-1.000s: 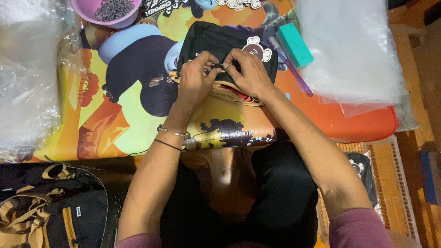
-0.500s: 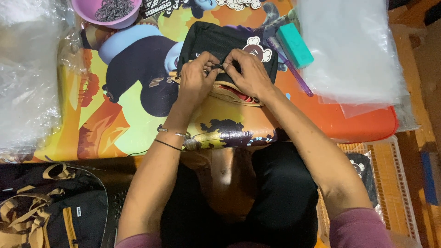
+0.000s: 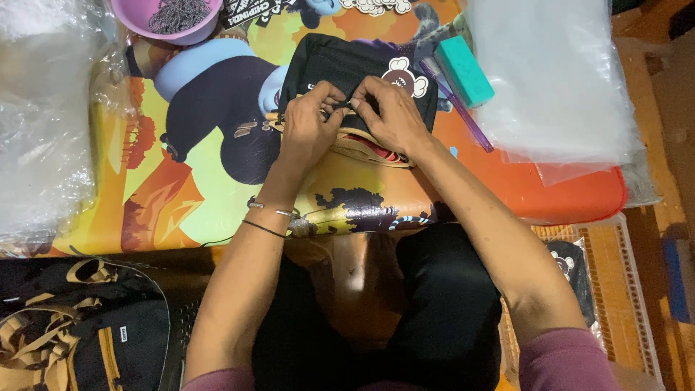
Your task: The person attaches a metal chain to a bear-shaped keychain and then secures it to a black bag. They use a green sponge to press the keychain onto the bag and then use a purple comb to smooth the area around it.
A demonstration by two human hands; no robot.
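Observation:
A small black pouch (image 3: 340, 61) with a round brown-and-white patch lies on a colourful printed mat (image 3: 217, 181) in front of me. My left hand (image 3: 308, 130) and my right hand (image 3: 391, 116) rest on its near edge, fingertips pinched together at the zip. Tan and red trim shows under my palms. What sits between my fingertips is too small to make out.
A purple bowl (image 3: 166, 18) of small dark metal pieces stands at the far left. A teal block (image 3: 463, 69) and a purple pen (image 3: 456, 108) lie right of the pouch. Clear plastic bags (image 3: 557, 80) flank the mat. Black bags with tan straps (image 3: 79, 326) lie at lower left.

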